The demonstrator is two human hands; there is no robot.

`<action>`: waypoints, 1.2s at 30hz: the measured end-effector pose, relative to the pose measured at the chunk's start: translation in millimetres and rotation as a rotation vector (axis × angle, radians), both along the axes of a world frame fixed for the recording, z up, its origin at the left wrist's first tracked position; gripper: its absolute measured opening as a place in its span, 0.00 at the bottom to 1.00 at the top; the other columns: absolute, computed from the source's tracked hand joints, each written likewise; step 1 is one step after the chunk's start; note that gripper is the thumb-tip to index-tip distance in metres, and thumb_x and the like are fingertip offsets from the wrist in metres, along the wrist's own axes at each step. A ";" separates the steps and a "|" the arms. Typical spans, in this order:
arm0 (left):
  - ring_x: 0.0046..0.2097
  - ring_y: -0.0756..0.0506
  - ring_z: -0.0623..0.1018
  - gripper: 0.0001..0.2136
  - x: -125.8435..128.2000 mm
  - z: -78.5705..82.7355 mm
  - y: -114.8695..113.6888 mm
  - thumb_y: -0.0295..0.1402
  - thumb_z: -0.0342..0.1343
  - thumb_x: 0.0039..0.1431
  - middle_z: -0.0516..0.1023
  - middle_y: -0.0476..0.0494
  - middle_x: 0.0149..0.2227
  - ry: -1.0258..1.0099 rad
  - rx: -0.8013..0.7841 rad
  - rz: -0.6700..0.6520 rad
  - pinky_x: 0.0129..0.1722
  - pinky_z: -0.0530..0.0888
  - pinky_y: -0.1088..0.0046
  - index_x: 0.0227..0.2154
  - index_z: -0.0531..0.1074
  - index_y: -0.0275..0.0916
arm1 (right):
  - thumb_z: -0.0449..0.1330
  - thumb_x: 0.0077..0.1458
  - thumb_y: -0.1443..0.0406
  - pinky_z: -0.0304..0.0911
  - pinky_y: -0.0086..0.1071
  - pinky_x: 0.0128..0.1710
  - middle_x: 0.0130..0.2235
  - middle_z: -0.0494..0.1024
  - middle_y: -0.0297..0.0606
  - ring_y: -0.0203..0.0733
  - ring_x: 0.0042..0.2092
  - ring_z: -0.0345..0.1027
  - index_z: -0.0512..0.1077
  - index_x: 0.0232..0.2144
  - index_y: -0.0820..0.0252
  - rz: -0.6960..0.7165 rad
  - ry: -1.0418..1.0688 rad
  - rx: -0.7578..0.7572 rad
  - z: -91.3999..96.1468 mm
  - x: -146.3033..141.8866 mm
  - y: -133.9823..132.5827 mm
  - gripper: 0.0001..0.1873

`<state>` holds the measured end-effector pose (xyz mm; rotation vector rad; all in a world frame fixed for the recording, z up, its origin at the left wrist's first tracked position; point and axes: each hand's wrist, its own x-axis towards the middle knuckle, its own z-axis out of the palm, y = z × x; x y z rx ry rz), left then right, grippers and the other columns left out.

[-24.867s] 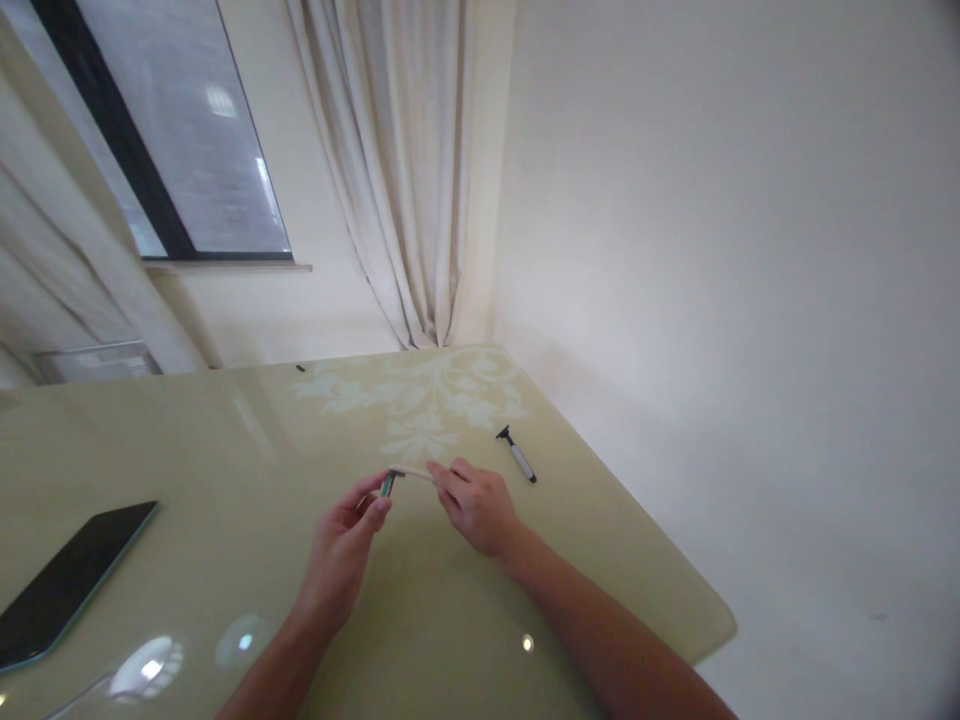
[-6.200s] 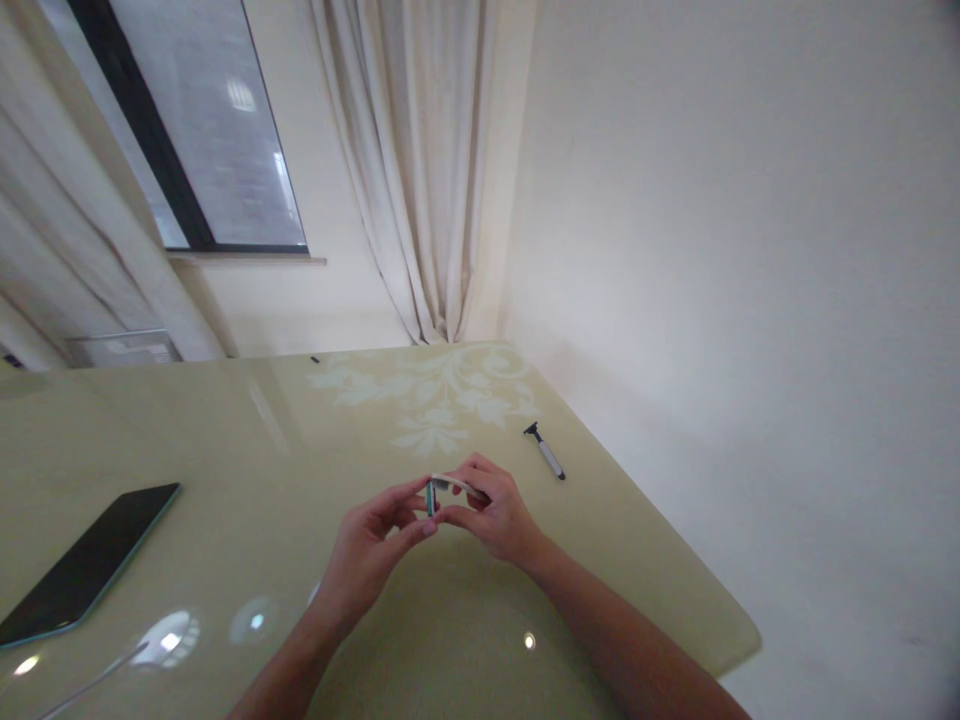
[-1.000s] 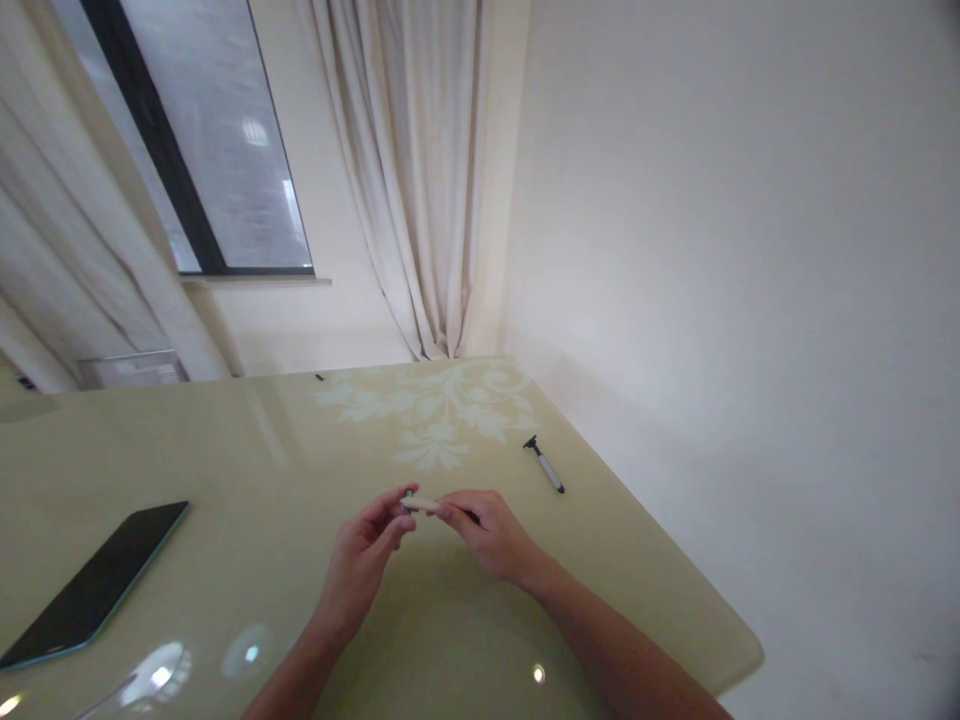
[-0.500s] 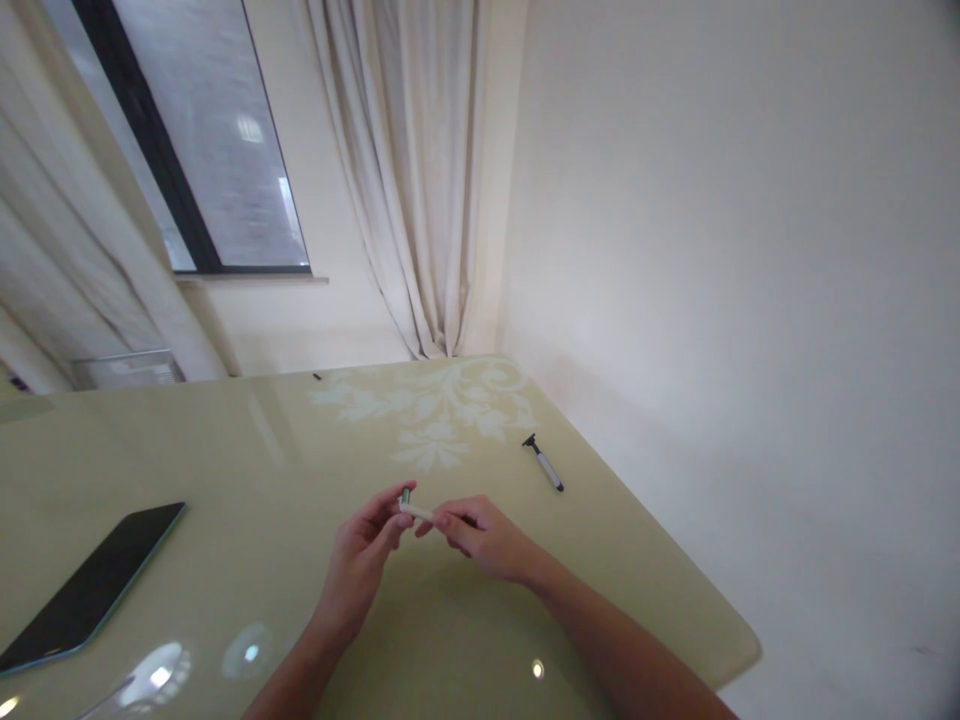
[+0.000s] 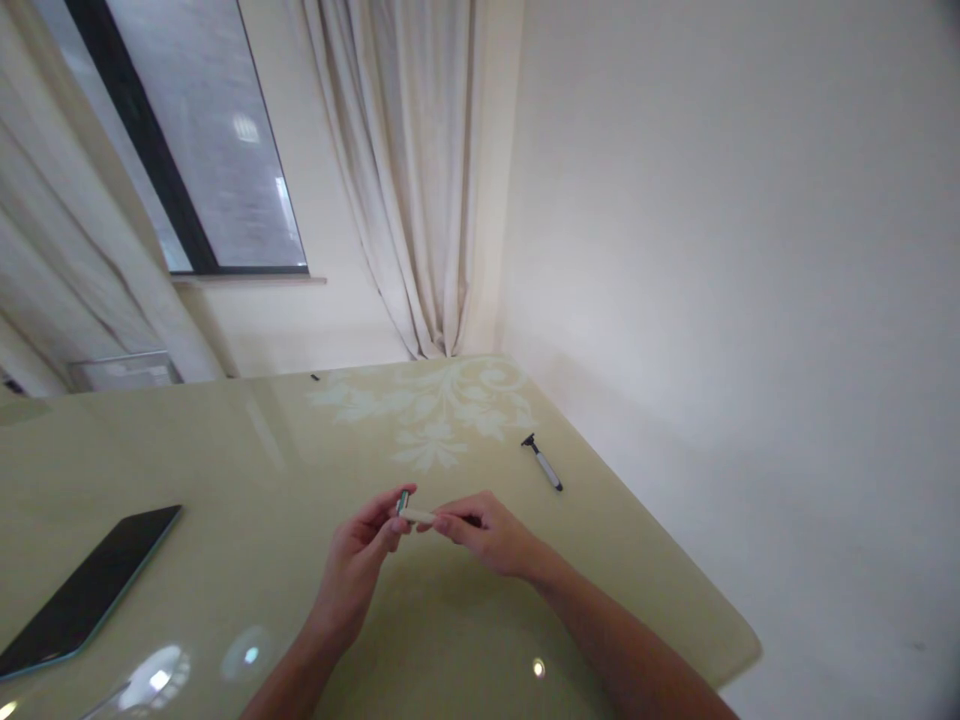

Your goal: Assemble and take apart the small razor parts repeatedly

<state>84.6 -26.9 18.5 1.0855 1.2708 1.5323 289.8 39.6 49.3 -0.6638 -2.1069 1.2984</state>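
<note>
Pale yellow-green glass-like gloss is covering one table point(image 5: 225, 450), and two bare hands are meeting just above its surface, well in from the right edge. The left hand point(image 5: 360, 555) is pinching one small green-and-dark piece point(image 5: 404, 500) between thumb and fingertips, its grip parted only by the piece itself. The right hand point(image 5: 484, 535) is closing its thumb and fingers around one slim cream-coloured stick point(image 5: 418, 516), whose far end is reaching the left fingertips and overlapping the piece; how firmly the two are pressing together I cannot tell. Both things are staying off the surface, held between the hands.

One razor point(image 5: 544, 464), grey-handled with a black head, is lying near the right edge, running roughly along it with its head pointing to the far edge. One dark flat slab point(image 5: 90, 590) with a blue-green side is resting toward the left of the surface, well apart from the hands. One tiny black bit point(image 5: 315, 377) is sitting close to the far edge, and one white floral pattern point(image 5: 431, 445) is spreading across the far right corner. Beyond the far edge, two curtains point(image 5: 405, 170) are hanging beside one window point(image 5: 210, 150)
</note>
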 end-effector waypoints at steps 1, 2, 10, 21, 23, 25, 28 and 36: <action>0.29 0.49 0.65 0.25 0.3 1.4 -0.3 0.47 0.70 0.51 0.71 0.50 0.27 0.008 -0.002 -0.004 0.30 0.63 0.75 0.50 0.83 0.40 | 0.55 0.69 0.48 0.45 0.29 0.27 0.25 0.59 0.29 0.33 0.27 0.50 0.84 0.41 0.63 -0.033 0.003 0.013 0.5 0.3 0.4 0.27; 0.29 0.49 0.65 0.24 0.6 2.5 -0.6 0.46 0.70 0.51 0.71 0.50 0.27 0.016 -0.005 -0.007 0.30 0.63 0.75 0.49 0.83 0.40 | 0.55 0.69 0.48 0.45 0.29 0.28 0.25 0.59 0.29 0.34 0.28 0.50 0.84 0.39 0.63 -0.077 0.009 0.041 0.9 0.5 0.8 0.27; 0.30 0.49 0.67 0.26 2.1 4.5 -1.3 0.47 0.70 0.51 0.73 0.49 0.28 0.001 -0.023 0.009 0.30 0.64 0.75 0.50 0.82 0.39 | 0.55 0.69 0.49 0.45 0.29 0.27 0.25 0.58 0.29 0.33 0.27 0.49 0.83 0.40 0.63 -0.002 -0.025 0.015 6.0 1.4 -1.6 0.26; 0.31 0.48 0.67 0.28 2.8 -1.1 -1.4 0.50 0.69 0.52 0.75 0.48 0.28 0.005 -0.031 0.025 0.32 0.65 0.74 0.51 0.82 0.37 | 0.54 0.69 0.46 0.45 0.29 0.28 0.25 0.59 0.30 0.34 0.28 0.49 0.83 0.38 0.63 -0.103 0.004 0.001 1.2 -2.8 -2.3 0.29; 0.30 0.48 0.67 0.28 2.7 -2.1 -0.4 0.50 0.69 0.52 0.76 0.47 0.28 0.014 -0.032 0.024 0.31 0.65 0.74 0.51 0.82 0.37 | 0.54 0.69 0.47 0.46 0.30 0.29 0.25 0.61 0.30 0.34 0.29 0.50 0.84 0.39 0.63 -0.171 0.023 0.051 0.8 -3.9 -3.8 0.28; 0.30 0.48 0.67 0.29 2.6 -1.8 -0.2 0.50 0.69 0.52 0.76 0.48 0.27 0.013 -0.028 0.026 0.31 0.64 0.74 0.52 0.81 0.36 | 0.54 0.69 0.47 0.46 0.29 0.29 0.25 0.61 0.30 0.34 0.28 0.50 0.84 0.41 0.62 -0.111 0.026 0.030 0.6 -4.3 -5.2 0.27; 0.30 0.48 0.67 0.30 2.9 0.9 -1.7 0.50 0.68 0.52 0.76 0.48 0.27 0.010 -0.021 0.026 0.31 0.65 0.74 0.53 0.80 0.36 | 0.55 0.69 0.47 0.45 0.29 0.27 0.25 0.58 0.28 0.33 0.26 0.49 0.83 0.46 0.62 0.032 0.028 -0.084 -0.1 -3.6 -4.1 0.27; 0.30 0.47 0.68 0.29 3.3 -0.1 -1.5 0.51 0.69 0.51 0.76 0.48 0.28 -0.002 -0.039 0.037 0.32 0.65 0.73 0.51 0.82 0.37 | 0.58 0.65 0.44 0.42 0.29 0.25 0.23 0.55 0.27 0.32 0.25 0.46 0.84 0.46 0.64 -0.092 0.096 -0.157 -2.3 -6.1 -2.7 0.30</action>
